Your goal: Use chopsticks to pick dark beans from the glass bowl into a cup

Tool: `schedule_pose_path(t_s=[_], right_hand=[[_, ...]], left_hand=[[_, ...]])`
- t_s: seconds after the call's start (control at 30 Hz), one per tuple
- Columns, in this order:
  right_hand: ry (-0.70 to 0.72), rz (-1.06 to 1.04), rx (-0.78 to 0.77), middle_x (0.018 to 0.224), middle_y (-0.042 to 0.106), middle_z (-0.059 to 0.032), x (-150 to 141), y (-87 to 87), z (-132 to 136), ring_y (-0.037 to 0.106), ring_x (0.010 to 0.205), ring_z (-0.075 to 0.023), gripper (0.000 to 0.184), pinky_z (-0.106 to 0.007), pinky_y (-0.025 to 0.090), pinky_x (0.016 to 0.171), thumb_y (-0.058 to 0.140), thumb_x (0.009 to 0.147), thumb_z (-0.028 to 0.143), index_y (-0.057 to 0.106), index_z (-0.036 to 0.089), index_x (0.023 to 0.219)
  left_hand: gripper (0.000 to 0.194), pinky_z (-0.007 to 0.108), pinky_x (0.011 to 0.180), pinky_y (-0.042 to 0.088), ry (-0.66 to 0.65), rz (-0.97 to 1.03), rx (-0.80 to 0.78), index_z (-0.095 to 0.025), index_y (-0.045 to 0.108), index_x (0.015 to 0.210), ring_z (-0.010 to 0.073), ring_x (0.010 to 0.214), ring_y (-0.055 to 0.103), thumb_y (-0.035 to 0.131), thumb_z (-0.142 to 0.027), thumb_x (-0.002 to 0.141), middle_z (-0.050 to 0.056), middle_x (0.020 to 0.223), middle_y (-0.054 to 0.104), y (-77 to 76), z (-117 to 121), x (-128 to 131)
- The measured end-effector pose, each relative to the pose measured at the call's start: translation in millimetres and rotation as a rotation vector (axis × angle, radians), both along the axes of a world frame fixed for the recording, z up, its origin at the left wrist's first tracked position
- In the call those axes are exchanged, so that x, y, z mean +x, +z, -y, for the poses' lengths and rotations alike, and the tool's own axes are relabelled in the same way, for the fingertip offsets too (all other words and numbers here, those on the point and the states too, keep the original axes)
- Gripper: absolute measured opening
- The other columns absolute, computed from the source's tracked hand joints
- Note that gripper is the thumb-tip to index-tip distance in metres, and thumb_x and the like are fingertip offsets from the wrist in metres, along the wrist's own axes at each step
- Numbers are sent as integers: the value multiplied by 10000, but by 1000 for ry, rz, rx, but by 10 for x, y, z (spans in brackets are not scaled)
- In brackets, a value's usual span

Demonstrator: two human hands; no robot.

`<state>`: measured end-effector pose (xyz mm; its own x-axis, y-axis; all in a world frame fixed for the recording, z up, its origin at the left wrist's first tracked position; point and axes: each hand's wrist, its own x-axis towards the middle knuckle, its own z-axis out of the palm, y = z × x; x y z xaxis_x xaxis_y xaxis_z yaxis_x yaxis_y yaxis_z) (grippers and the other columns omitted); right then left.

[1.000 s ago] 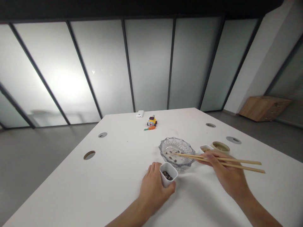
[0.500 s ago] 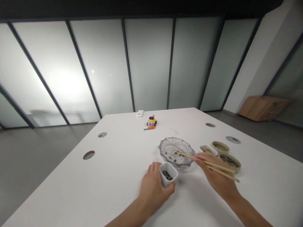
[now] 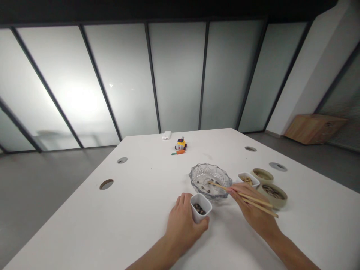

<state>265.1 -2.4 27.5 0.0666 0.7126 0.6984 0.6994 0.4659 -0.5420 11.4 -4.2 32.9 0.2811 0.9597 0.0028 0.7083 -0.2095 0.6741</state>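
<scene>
My left hand (image 3: 185, 221) is wrapped round a small white cup (image 3: 203, 198) that holds several dark seeds or beans (image 3: 199, 209). The cup stands at the near edge of a clear glass bowl (image 3: 209, 170) with a scalloped rim. Several small dark pieces (image 3: 203, 188) lie scattered in that bowl. My right hand (image 3: 253, 208) grips a pair of wooden chopsticks (image 3: 257, 200), with their tips down inside the glass bowl. Whether a piece sits between the tips is too small to tell.
Right of the glass bowl stand a white dish (image 3: 248, 179) of tan pieces and two beige bowls (image 3: 263, 175) with contents. Farther back are a yellow toy vehicle (image 3: 180, 144), an orange-and-green toy screwdriver (image 3: 178, 152) and a white box-shaped device (image 3: 167, 135). Round holes (image 3: 106, 184) pierce the white table.
My right hand has shifted slightly left, and the chopstick tips have moved a little left and down inside the glass bowl. My left hand stays on the cup.
</scene>
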Motion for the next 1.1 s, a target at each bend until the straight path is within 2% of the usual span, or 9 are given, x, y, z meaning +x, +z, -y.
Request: schedule_pose_path(t_s=[0.33, 0.5, 0.73, 1.1], right_hand=[[-110, 60, 98, 847, 820, -40, 82, 44, -7, 788, 830, -250, 450, -384, 634, 795, 589, 1063, 626, 779, 271, 863], [-169, 129, 81, 811, 820, -41, 150, 99, -2, 792, 816, -254, 518, -381, 631, 788, 526, 1076, 642, 776, 280, 803], [-57, 120, 29, 820, 818, -21, 121, 114, 4, 796, 831, -247, 448, -381, 629, 827, 581, 1070, 600, 781, 284, 825], [11, 98, -43, 847, 794, -24, 112, 134, 38, 774, 824, -237, 416, -394, 631, 834, 641, 1041, 620, 780, 282, 840]], left_hand=[[328, 383, 987, 476, -3, -6, 3, -246, 572, 1107, 285, 1123, 629, 746, -360, 853, 83, 1195, 668, -36, -46, 0], [328, 385, 1003, 483, -9, -6, 8, -243, 578, 1107, 284, 1114, 628, 747, -361, 851, 84, 1188, 670, -57, -45, -15], [333, 389, 1016, 481, -5, -7, -8, -245, 574, 1109, 293, 1145, 634, 746, -353, 844, 87, 1210, 677, -26, -32, -8], [339, 390, 1008, 484, -2, -6, -4, -244, 566, 1098, 291, 1136, 632, 759, -364, 848, 92, 1208, 677, 2, -21, -11]])
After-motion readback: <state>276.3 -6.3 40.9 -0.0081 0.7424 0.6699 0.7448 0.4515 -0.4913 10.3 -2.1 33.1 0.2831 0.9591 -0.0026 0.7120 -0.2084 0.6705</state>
